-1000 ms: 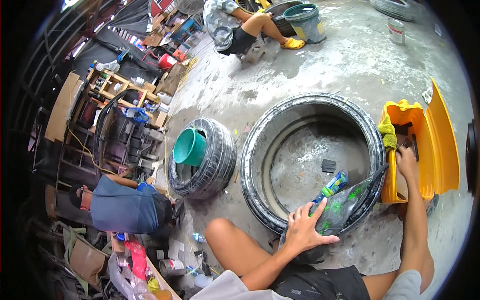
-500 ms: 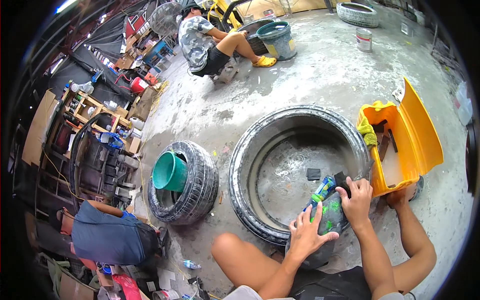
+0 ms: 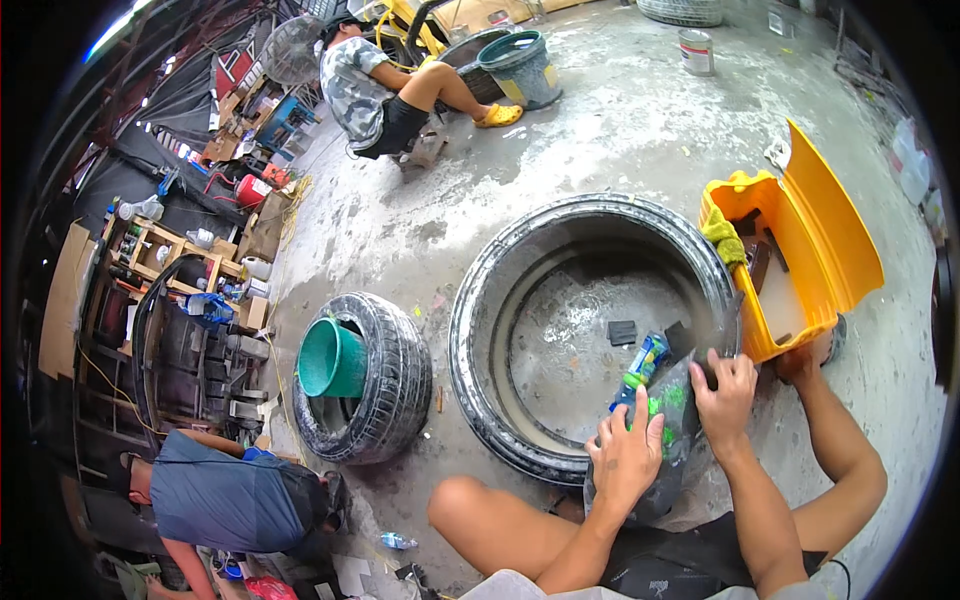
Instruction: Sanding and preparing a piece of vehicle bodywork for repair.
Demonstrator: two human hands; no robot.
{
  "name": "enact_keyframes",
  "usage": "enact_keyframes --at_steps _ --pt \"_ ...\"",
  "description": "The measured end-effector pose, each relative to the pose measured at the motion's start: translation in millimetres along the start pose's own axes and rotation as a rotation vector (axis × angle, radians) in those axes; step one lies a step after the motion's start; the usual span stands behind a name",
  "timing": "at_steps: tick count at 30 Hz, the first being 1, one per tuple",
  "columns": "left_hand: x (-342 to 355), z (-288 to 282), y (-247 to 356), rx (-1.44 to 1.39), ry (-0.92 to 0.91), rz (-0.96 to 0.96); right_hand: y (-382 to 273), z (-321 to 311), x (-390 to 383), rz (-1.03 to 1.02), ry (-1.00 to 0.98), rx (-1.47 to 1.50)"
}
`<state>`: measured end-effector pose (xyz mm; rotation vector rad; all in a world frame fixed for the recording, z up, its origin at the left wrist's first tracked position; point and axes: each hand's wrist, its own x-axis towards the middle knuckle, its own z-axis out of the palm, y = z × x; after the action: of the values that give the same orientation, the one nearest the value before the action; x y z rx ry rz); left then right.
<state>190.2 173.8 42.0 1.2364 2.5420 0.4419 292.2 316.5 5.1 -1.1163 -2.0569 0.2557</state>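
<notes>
A dark curved panel (image 3: 662, 470) with bright green marks rests over my lap, against the near right rim of a large tyre (image 3: 470, 400) lying flat. My left hand (image 3: 628, 455) lies on the panel with its fingers spread. My right hand (image 3: 722, 400) is at the panel's far right edge, fingers bent and apart; nothing shows in its grip. Beside the panel, a blue and green bottle-like thing (image 3: 645, 362) leans inside the tyre. A flat black piece (image 3: 681, 338) sits near it, and a small dark block (image 3: 622, 332) lies within the ring.
A yellow open container (image 3: 800, 330) with cloudy liquid, dark pieces and a yellow-green cloth (image 3: 722, 235) stands at right. To the left, a tyre (image 3: 405, 390) holds a green bucket (image 3: 332, 360). One person (image 3: 365, 90) sits far off by a dark bucket (image 3: 525, 75); another (image 3: 230, 490) bends at lower left.
The whole view has shifted slightly. My right hand has drawn a little away from the flat black piece. My left hand has slid slightly over the panel, its fingers closer together.
</notes>
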Motion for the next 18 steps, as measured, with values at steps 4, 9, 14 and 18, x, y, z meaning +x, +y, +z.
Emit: enact_keyframes --at_steps 4,9,14,18 --pt "-8.2 14.0 -5.8 0.017 -0.028 -0.011 -6.3 -25.1 -76.9 -0.005 -0.028 0.027" --pt "-5.5 7.2 -2.4 0.013 -0.199 -0.081 6.9 -10.3 -44.1 -0.206 0.094 -0.006" --pt "25.9 -18.7 -6.5 0.000 -0.069 -0.023 -16.8 -2.9 1.7 -0.017 0.025 0.060" --pt "32.4 7.8 -17.9 -0.044 -0.085 0.020 -8.6 -19.5 -72.2 -0.078 -0.038 0.170"
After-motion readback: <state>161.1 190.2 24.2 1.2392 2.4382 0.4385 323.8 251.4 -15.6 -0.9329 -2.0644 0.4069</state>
